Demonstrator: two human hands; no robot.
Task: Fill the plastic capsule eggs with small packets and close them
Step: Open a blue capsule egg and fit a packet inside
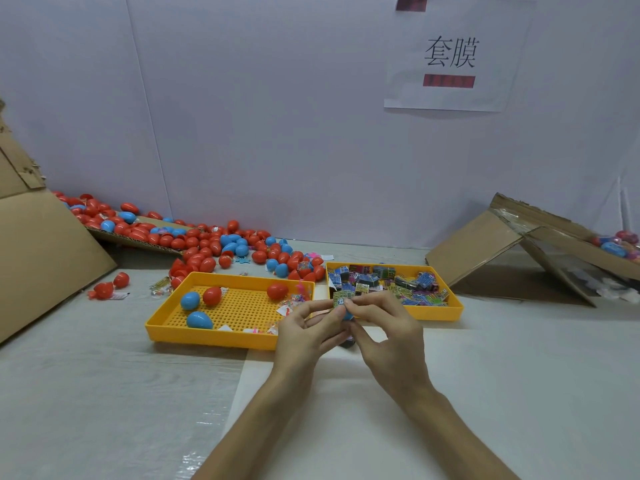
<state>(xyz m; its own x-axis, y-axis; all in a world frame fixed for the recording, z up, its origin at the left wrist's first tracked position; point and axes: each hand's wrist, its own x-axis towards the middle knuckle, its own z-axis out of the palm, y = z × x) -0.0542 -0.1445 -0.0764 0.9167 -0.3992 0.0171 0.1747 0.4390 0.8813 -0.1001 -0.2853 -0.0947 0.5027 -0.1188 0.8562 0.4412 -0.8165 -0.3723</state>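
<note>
My left hand (pixel 308 327) and my right hand (pixel 384 327) meet at the table's middle, just in front of two yellow trays. Between the fingertips sits a blue capsule egg half (pixel 347 314) with a small printed packet (pixel 338 301) at its top; both hands pinch around them. Which hand holds which piece is partly hidden by the fingers. The left yellow tray (pixel 194 332) holds two blue eggs (pixel 199 320), two red eggs (pixel 212 295) and some loose scraps. The right yellow tray (pixel 453 313) is full of small packets (pixel 388 282).
A heap of red and blue eggs (pixel 207 244) spreads along the back left, spilling from a cardboard box (pixel 41 258). Another tipped cardboard box (pixel 519 244) lies at the back right. A white wall with a paper sign (pixel 450 57) closes the back.
</note>
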